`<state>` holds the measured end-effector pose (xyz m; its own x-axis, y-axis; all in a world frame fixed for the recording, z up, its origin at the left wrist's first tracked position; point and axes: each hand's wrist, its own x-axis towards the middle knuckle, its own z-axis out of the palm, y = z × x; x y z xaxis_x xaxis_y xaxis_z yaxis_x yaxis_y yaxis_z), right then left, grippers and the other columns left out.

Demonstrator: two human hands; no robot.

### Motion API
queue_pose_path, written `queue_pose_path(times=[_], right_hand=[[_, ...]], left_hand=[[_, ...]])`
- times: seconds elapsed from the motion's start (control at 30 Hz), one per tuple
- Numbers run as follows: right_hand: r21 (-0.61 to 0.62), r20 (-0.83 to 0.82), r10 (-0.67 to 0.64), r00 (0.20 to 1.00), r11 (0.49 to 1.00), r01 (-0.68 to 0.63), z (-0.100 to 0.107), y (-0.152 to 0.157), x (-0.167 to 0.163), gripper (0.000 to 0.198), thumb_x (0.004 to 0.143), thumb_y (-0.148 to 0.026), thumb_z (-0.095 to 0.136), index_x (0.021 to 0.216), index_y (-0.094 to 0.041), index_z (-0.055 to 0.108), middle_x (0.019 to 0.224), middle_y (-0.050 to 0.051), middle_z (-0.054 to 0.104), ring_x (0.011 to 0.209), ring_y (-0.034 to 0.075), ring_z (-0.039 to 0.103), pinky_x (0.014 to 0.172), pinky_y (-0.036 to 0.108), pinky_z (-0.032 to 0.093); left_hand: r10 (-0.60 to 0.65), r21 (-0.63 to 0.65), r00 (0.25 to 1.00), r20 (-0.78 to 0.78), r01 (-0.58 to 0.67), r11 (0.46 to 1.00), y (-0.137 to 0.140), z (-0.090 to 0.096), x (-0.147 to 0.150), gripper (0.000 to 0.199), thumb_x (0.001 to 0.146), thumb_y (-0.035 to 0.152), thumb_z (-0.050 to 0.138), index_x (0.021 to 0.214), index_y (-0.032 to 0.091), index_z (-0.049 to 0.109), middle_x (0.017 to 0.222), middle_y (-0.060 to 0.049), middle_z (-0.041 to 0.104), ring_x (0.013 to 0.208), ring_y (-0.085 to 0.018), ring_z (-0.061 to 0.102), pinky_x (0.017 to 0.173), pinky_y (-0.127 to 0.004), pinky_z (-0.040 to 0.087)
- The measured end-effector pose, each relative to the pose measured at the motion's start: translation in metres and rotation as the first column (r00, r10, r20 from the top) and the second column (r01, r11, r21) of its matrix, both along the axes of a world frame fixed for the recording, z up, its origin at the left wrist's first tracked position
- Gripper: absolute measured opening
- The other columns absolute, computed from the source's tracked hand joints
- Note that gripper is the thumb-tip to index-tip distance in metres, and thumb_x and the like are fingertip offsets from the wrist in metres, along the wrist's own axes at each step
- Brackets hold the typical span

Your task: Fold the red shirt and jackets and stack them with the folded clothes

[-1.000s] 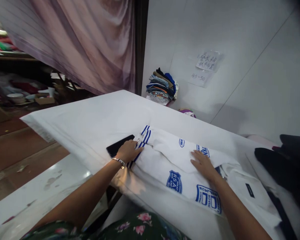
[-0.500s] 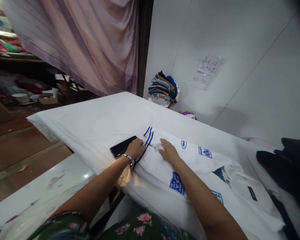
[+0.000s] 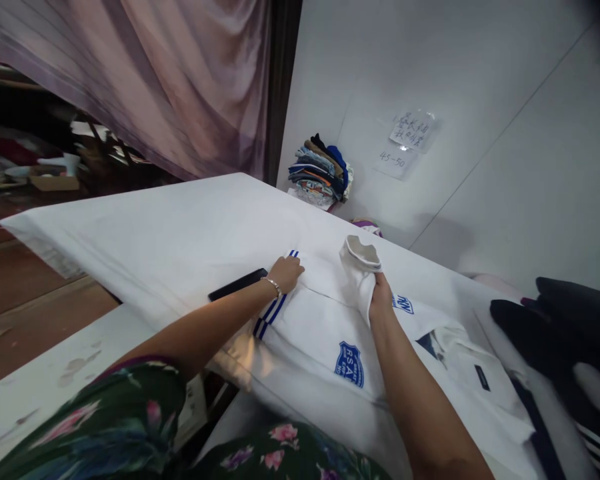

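A white shirt [image 3: 315,327] with blue badges lies spread on the white-covered table, its collar toward the right and its blue-striped hem toward the left. My right hand [image 3: 380,297] is closed on a sleeve of it, lifted off the table so that the open cuff [image 3: 364,253] stands up. My left hand [image 3: 286,273] rests at the striped hem with its fingers bent onto the cloth, closed on the edge. Beside the left wrist lies a black phone [image 3: 237,285], partly covered by the arm.
A folded clothes stack [image 3: 317,170] stands at the table's far edge by the wall. Dark garments [image 3: 530,333] lie at the right. Handwritten paper signs [image 3: 405,140] hang on the wall. A pinkish curtain [image 3: 195,80] hangs at the back left above shelves.
My right hand has gone from lying over the shirt to gripping the sleeve and raising it. My left hand has slid slightly up along the hem. The view has turned a little.
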<state>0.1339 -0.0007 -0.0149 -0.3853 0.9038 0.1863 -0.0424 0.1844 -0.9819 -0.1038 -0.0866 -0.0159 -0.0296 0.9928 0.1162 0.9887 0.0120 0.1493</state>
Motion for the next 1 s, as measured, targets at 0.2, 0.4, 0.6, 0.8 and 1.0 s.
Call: queue_pose_path(times=[0.2,0.4,0.6,0.8,1.0], right_hand=[[-0.145,-0.23,-0.086,0.969,0.988,0.054,0.022,-0.005,0.001,0.057,0.085,-0.056,0.038,0.116,-0.015,0.063,0.098,0.008,0.072,0.113,0.024,0.058,0.103,0.041,0.043],[-0.037,-0.304,-0.154,0.94,0.988,0.15,0.039,-0.01,-0.002,0.055,0.086,-0.052,0.036,0.122,-0.016,0.058,0.111,0.006,0.067,0.111,0.021,0.058,0.102,0.039,0.042],[0.252,0.37,-0.093,0.924,0.968,-0.003,-0.009,-0.045,-0.033,0.053,0.089,-0.053,0.035,0.128,-0.023,0.054,0.132,0.007,0.056,0.128,0.023,0.043,0.108,0.045,0.03],[0.199,0.819,0.122,0.561,0.856,-0.477,-0.044,-0.06,-0.037,0.05,0.09,-0.051,0.043,0.132,-0.026,0.05,0.15,0.008,0.033,0.142,0.025,0.019,0.112,0.053,0.01],[0.28,0.709,0.073,0.702,0.884,-0.375,-0.023,-0.058,-0.035,0.056,0.092,-0.055,0.034,0.14,-0.027,0.041,0.153,0.006,0.026,0.143,0.022,0.017,0.114,0.048,0.014]], left_hand=[[-0.112,0.034,0.99,-0.09,0.116,0.993,0.011,0.014,0.005,0.024,0.08,0.007,0.044,0.075,0.016,0.066,0.095,-0.014,0.062,0.099,-0.026,0.052,0.082,-0.04,0.035],[-0.223,0.076,0.967,-0.12,0.233,0.97,-0.034,0.018,0.014,0.023,0.085,0.015,0.044,0.075,0.016,0.064,0.091,-0.013,0.063,0.092,-0.024,0.055,0.082,-0.041,0.035],[-0.105,-0.016,0.994,0.007,0.105,0.994,-0.05,-0.004,0.014,0.023,0.088,0.028,0.046,0.087,0.019,0.067,0.102,-0.011,0.066,0.101,-0.025,0.058,0.083,-0.038,0.041],[0.027,0.12,0.955,0.296,-0.065,0.991,-0.061,-0.002,0.001,0.027,0.087,0.024,0.041,0.096,0.02,0.067,0.104,-0.007,0.069,0.1,-0.02,0.061,0.089,-0.032,0.042],[0.358,0.051,0.76,0.543,-0.455,0.889,-0.069,0.006,-0.012,0.045,0.087,0.046,0.041,0.114,0.015,0.059,0.113,-0.01,0.066,0.099,-0.022,0.061,0.088,-0.031,0.045]])
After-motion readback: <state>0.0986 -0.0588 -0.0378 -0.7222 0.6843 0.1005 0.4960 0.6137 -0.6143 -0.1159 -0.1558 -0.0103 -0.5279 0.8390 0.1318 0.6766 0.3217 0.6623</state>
